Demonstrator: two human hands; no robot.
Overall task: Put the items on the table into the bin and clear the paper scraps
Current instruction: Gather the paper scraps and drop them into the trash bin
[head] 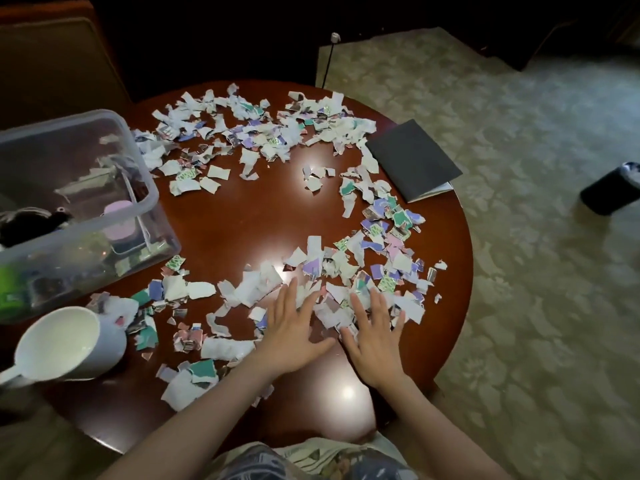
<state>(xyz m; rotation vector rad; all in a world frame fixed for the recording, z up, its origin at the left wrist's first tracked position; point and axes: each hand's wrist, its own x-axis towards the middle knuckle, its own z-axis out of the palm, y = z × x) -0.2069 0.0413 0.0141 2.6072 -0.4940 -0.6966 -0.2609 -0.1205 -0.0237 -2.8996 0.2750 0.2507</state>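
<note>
Torn paper scraps [249, 133], white, purple and green, lie scattered in a wide ring over the round dark-red table [242, 216]. My left hand [294, 327] and my right hand [372, 334] rest flat side by side, fingers spread, on the scraps at the near edge of the table. Neither hand holds anything. A clear plastic bin [69, 188] stands at the left of the table with several items inside it.
A white mug [65, 344] stands at the near left, beside the bin. A dark notebook [414, 159] lies at the table's right edge. On the patterned carpet to the far right lies a black cylinder [613, 192]. A chair [52, 60] stands at the back left.
</note>
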